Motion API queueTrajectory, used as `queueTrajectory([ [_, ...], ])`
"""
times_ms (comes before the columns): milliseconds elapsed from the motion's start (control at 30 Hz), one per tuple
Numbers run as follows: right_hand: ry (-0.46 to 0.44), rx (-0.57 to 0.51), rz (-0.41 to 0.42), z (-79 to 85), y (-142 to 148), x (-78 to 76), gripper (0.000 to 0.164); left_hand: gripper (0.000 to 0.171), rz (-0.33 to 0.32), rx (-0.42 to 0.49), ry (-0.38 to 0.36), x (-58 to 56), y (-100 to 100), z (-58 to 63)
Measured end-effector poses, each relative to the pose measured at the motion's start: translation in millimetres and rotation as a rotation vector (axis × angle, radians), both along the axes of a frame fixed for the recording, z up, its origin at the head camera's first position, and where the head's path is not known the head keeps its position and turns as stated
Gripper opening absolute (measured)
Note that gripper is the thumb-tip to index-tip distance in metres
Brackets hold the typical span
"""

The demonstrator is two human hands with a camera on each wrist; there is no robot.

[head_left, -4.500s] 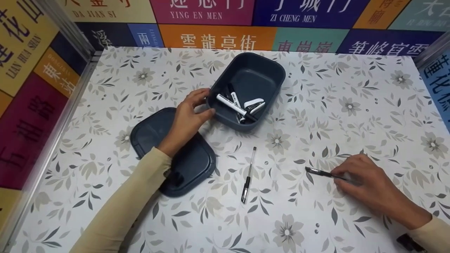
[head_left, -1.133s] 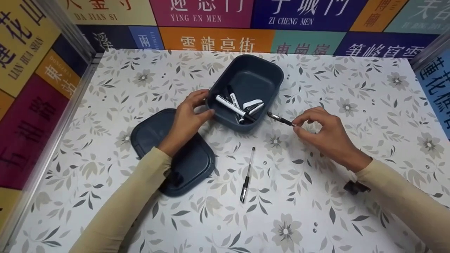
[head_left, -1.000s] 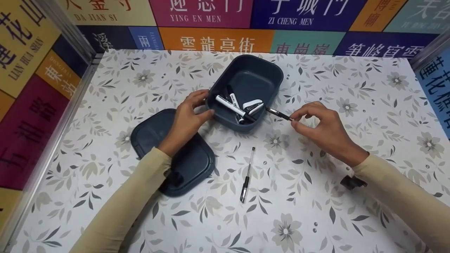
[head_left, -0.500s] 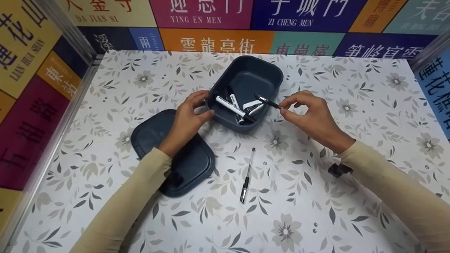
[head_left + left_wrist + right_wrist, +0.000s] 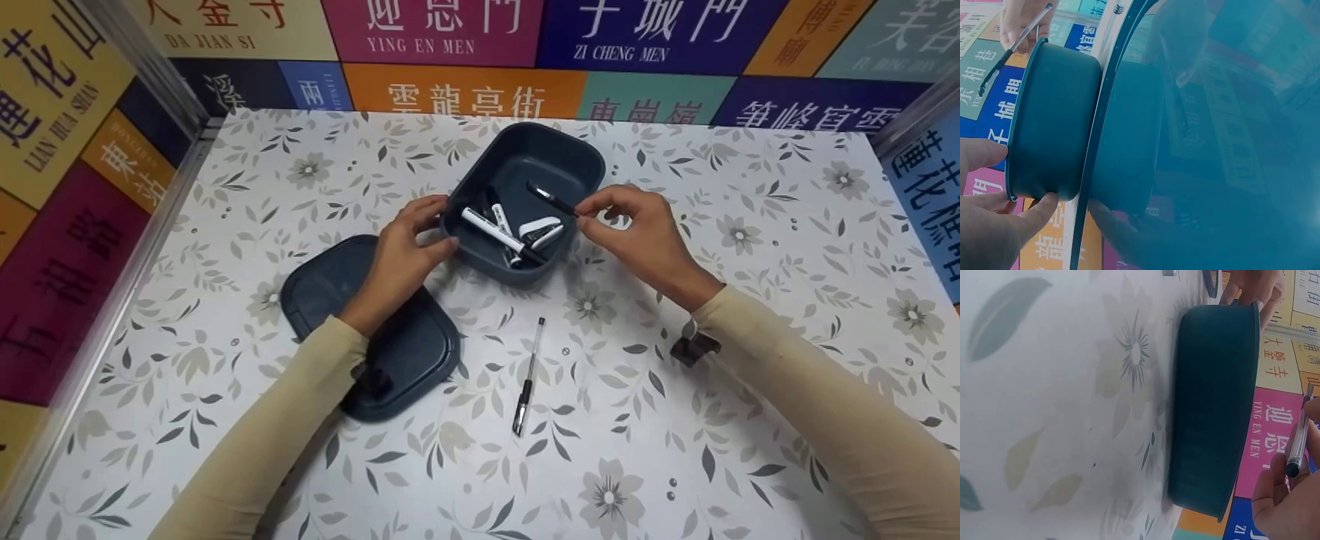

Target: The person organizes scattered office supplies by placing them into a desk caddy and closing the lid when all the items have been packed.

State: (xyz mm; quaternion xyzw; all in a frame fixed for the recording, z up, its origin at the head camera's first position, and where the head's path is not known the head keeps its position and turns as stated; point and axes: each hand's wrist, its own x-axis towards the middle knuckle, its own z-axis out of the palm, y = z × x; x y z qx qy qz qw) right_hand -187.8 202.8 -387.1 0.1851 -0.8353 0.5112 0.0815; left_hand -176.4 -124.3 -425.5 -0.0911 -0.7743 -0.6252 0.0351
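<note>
In the head view, my left hand (image 5: 405, 259) steadies the near left corner of a dark blue plastic box (image 5: 517, 271), thumb and fingers against its walls. My right hand (image 5: 637, 229) pinches a gel pen (image 5: 553, 199) by its rear end. The pen's black grip and silver tip slant over the box opening; its clear barrel (image 5: 1299, 439) shows in the right wrist view. Inside the box lie a white marker (image 5: 491, 229), more black-and-white markers and a small rounded white-and-black item (image 5: 541, 231). A second gel pen (image 5: 529, 375) lies on the floral tabletop.
The dark lid (image 5: 412, 352) lies on the table, partly beneath my left forearm. Panels with large lettering (image 5: 465, 90) rise behind the table (image 5: 750, 450) and along its sides. Each wrist carries a small black camera (image 5: 694, 349).
My right hand has carried the pen from the right side of the table leftward and away from me, across the box's right rim to above its inside. My left hand has stayed at the box.
</note>
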Motion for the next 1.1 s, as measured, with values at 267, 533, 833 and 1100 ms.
queueTrajectory([
  [267,-0.004,-0.019,0.024,-0.3,-11,-8.8,0.012,0.058,-0.001,-0.016,0.011,-0.2,-1,-0.3],
  [533,-0.047,-0.035,0.044,-1.5,-23,-16.2,0.01,0.058,0.004,-0.04,0.019,0.0,-2,-1.1],
  [833,-0.032,0.0,0.006,-5.2,-37,-26.7,0.01,0.057,0.008,-0.008,0.015,-0.2,-1,-1.3],
  [1100,-0.016,0.032,0.005,-6.8,-47,-34.5,0.012,0.057,0.005,-0.005,0.011,-0.2,0,-1.7],
])
